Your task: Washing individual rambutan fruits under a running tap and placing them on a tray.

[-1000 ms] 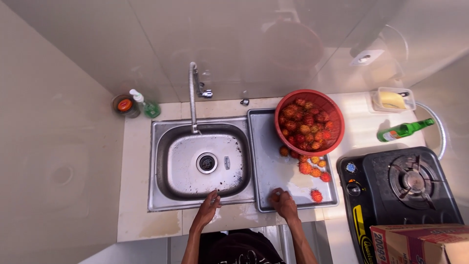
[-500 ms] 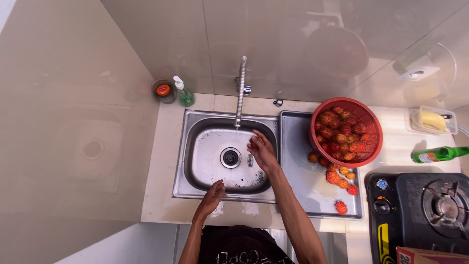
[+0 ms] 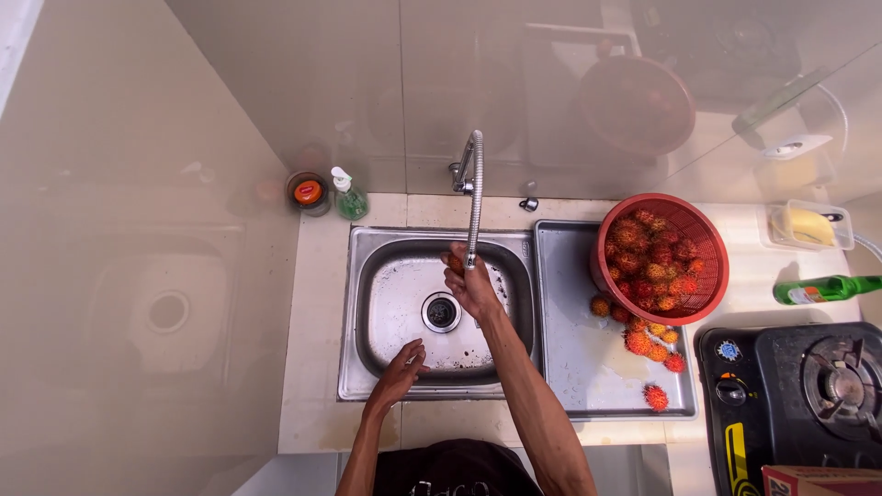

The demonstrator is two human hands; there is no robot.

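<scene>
The right hand [image 3: 473, 287] is up under the end of the tap [image 3: 473, 197], at about 12 o'clock over the sink [image 3: 386, 303]. Its fingers are curled around a small red fruit [image 3: 454, 264], and only a bit of the fruit peeks out at the top of the hand. The left hand [image 3: 401, 367] rests at the near edge of the sink, at about 6 o'clock, with its fingers spread loose and nothing in it. The drain [image 3: 442, 312] sits between the two hands. The fruit looks light and small, with soft hairy spikes all over, so it should bend a little when pressed. When wet it may be a bit slippery, so I think a gentle hold all around its middle works best, not a hard squeeze. Over at 3 o'clock from the sink a red basket [image 3: 703, 253] lies tipped on the metal tray [image 3: 565, 349], full of the same fruit. Some loose fruits [image 3: 650, 344] lie on the tray just beside the basket. A green soap bottle [image 3: 349, 195] stands at 11 o'clock, and a black stove [image 3: 790, 395] sits far right.
</scene>
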